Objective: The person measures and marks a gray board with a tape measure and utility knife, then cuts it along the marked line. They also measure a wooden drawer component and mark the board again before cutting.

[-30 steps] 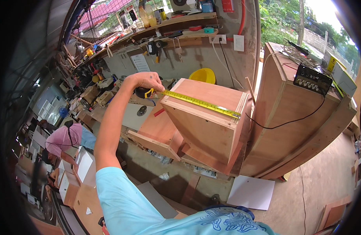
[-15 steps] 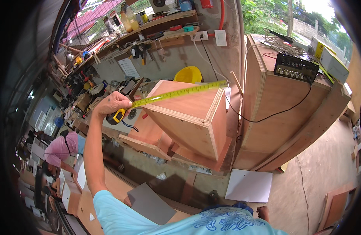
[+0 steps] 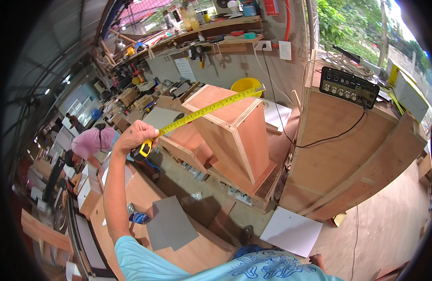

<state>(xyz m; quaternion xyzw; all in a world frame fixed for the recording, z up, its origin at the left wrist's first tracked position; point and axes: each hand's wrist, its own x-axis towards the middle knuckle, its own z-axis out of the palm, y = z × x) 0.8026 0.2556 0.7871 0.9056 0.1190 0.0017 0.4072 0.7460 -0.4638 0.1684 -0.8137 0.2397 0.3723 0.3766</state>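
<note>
My left hand point(image 3: 137, 138) is closed around a yellow and black tape measure point(image 3: 142, 150), with a blue strap hanging below it. From the hand, a yellow blade point(image 3: 202, 111) runs out to the right, above a tilted plywood box point(image 3: 219, 125). The blade's free tip sits just beyond the box's far right corner; whether the blade touches the wood I cannot tell. At the lower edge, a small piece of what seems to be my right hand point(image 3: 316, 260) shows beside my shirt; its fingers are not clear.
A tall plywood cabinet point(image 3: 300, 164) stands at the right, with a black control box point(image 3: 349, 86) and cables on top. Behind are a yellow bucket point(image 3: 246, 86) and cluttered shelves. A grey sheet point(image 3: 171, 224) lies on the near bench. A person point(image 3: 92, 143) bends over at the left.
The view has shifted, showing more of the left side and a blue can on the near bench. The blade's tip now stands a little higher above the box corner. My left hand keeps its grip.
</note>
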